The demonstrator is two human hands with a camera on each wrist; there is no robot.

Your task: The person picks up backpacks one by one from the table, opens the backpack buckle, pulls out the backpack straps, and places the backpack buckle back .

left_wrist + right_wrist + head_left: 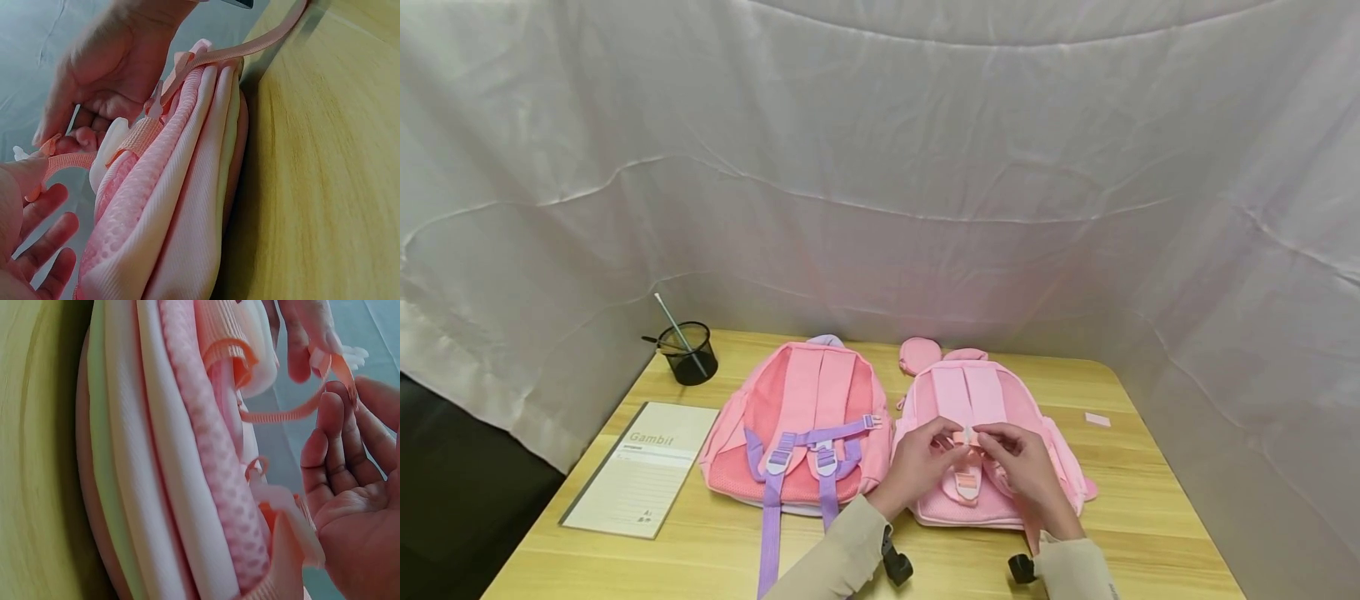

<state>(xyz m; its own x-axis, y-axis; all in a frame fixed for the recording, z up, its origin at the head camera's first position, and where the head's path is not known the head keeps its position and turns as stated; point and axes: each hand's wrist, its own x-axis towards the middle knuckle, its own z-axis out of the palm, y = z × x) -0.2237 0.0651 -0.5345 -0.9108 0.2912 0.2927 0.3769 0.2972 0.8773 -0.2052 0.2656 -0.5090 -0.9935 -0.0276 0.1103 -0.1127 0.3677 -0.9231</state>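
Observation:
A pink backpack [1022, 400] lies straps-up on the table's right half. Over it, my left hand [919, 465] and right hand [1026, 467] meet at an orange strap [70, 161] with a white buckle [967, 435]. Left thumb and fingertips pinch the webbing beside the buckle. From the other side, the right thumb and index finger pinch the strap, the other fingers loosely bent. The strap arcs up off the backpack's back panel. Below the hands lies a white strap adjuster [967, 485]. Fingertips partly cover the buckle, so whether it is fastened is unclear.
Left of this backpack lies a coral backpack [816, 392] with purple straps [771, 533]. Further left are a notebook [640, 467] and a black mesh pen holder [692, 367]. A small pink pouch [919, 355] sits behind; a pink card [1097, 420] lies right. Grey curtains surround the table.

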